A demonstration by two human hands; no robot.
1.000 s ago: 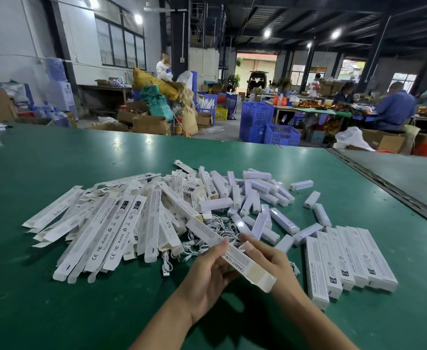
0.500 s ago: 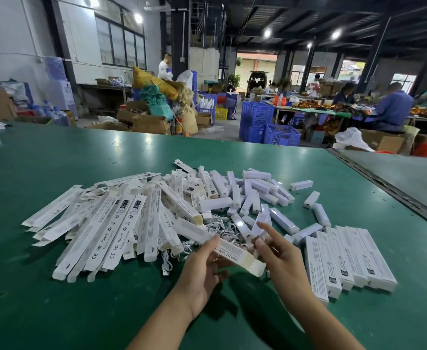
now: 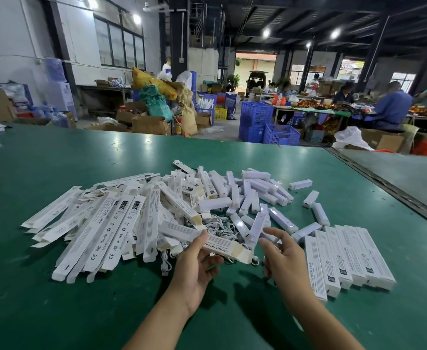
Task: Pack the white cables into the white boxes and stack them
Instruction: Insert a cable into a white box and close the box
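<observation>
Your left hand [image 3: 197,270] grips a white box [image 3: 222,245], your right hand [image 3: 284,257] relaxed, empty, just right of that box, white cables [image 3: 223,229] behind it

Only hands and forearms show — the left hand [image 3: 197,269] and the right hand [image 3: 285,258], both bare, with slender fingers. The left forearm [image 3: 156,322] and right forearm [image 3: 316,317] are bare as well, narrow at the wrists.
</observation>
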